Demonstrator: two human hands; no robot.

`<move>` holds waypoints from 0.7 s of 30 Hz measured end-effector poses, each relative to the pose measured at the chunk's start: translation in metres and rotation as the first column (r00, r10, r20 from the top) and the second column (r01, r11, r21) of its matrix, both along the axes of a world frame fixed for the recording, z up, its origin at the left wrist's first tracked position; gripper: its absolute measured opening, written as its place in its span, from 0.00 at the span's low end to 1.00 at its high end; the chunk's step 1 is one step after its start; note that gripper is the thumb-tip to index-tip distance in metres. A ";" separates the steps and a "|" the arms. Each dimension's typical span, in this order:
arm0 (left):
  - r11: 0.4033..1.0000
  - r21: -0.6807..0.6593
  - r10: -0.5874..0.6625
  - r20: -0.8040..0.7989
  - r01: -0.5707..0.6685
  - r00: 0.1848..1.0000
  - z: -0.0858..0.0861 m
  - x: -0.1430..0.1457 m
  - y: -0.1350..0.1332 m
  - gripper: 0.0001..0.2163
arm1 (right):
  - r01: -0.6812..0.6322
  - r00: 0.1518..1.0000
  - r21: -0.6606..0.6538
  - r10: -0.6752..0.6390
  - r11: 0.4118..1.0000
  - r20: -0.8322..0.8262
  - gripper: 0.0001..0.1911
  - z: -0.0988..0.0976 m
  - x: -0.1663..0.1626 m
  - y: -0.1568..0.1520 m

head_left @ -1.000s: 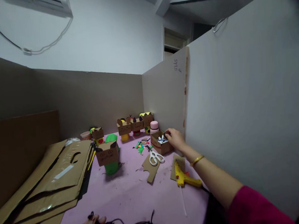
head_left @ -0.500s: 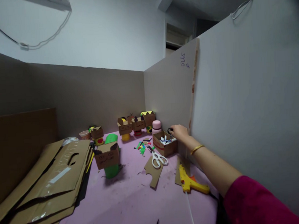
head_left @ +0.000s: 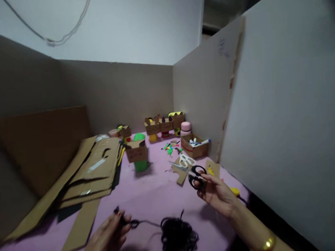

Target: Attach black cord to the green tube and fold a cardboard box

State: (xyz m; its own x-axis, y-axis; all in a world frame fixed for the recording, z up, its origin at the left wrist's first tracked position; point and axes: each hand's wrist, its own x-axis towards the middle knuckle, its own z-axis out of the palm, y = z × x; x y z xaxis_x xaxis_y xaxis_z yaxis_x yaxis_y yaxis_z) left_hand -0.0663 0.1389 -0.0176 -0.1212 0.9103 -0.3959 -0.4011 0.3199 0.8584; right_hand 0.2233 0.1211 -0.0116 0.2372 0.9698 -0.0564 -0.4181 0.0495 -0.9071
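Observation:
My right hand (head_left: 215, 193), with a gold bangle on its wrist, grips a pair of black-handled scissors (head_left: 196, 176) by the finger loops; the blades point left. At the lower left my left hand (head_left: 109, 231) is closed on the end of a black cord (head_left: 145, 222). That cord runs right to a tangled black bundle (head_left: 177, 234) lying on the pink tabletop (head_left: 137, 195). Just beyond the black-handled scissors, white-handled scissors (head_left: 187, 160) lie on a cut piece of cardboard (head_left: 181, 178).
Cardboard sheets (head_left: 94, 169) are stacked at the left. A cardboard-headed figure on a green cup (head_left: 140, 165) stands mid-table, with several similar figures behind. An open box of markers (head_left: 196, 151) and a pink bottle (head_left: 185, 128) sit by the right partition. A yellow glue gun (head_left: 235, 191) is partly hidden by my right hand.
My right hand has come back from the marker box with the black-handled scissors. My left hand and the black cord bundle have come into view as the camera tilted down.

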 end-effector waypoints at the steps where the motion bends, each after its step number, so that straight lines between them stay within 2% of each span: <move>1: 1.000 0.011 0.002 0.002 -0.002 1.000 0.006 0.003 -0.007 0.11 | -0.049 0.980 -0.013 0.046 0.999 -0.196 0.09 -0.010 -0.012 -0.013; 3: 1.000 0.026 0.001 0.012 -0.001 1.000 0.014 0.006 -0.017 0.06 | -0.107 0.876 -0.026 0.082 0.994 -0.475 0.08 -0.026 -0.031 -0.038; 4: 0.999 0.040 0.013 0.018 -0.013 1.000 0.015 0.005 -0.021 0.06 | -0.127 0.838 -0.033 0.089 0.991 -0.538 0.08 -0.034 -0.038 -0.050; 7: 0.998 0.053 0.039 0.046 -0.041 0.998 0.015 0.000 -0.032 0.04 | -0.153 0.815 -0.019 0.115 0.988 -0.567 0.15 -0.052 -0.047 -0.080; 9: 0.996 0.063 0.053 0.075 -0.058 0.996 0.012 -0.004 -0.040 0.03 | -0.215 0.778 -0.006 0.168 0.977 -0.606 0.16 -0.061 -0.049 -0.096; 11: 0.995 0.069 0.061 0.112 -0.069 0.992 0.008 -0.006 -0.049 0.03 | -0.353 0.696 0.005 0.266 0.936 -0.667 0.14 -0.067 -0.054 -0.110; 13: 0.995 0.064 0.062 0.148 -0.072 0.987 0.002 -0.006 -0.060 0.02 | -0.497 0.599 0.032 0.369 0.867 -0.710 0.11 -0.072 -0.063 -0.121; 15: 0.996 0.066 0.046 0.153 -0.057 0.987 -0.005 -0.006 -0.071 0.03 | -0.559 0.546 0.054 0.416 0.827 -0.727 0.11 -0.076 -0.074 -0.131; 18: 0.994 0.110 0.002 0.092 -0.012 0.996 -0.014 -0.006 -0.087 0.06 | -0.523 0.569 0.038 0.382 0.852 -0.729 0.15 -0.083 -0.087 -0.143; 21: 0.991 0.133 -0.011 0.047 0.005 0.999 -0.018 -0.008 -0.098 0.10 | -0.475 0.638 0.001 0.346 0.880 -0.688 0.12 -0.091 -0.090 -0.150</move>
State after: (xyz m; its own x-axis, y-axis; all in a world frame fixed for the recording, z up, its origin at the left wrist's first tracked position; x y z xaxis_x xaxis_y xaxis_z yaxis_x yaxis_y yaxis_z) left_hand -0.0738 0.0405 -0.0351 -0.0975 0.9562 -0.2761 -0.4401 0.2074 0.8737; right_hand 0.1338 -0.0293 -0.1026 -0.3439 0.9168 -0.2029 -0.8398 -0.3970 -0.3703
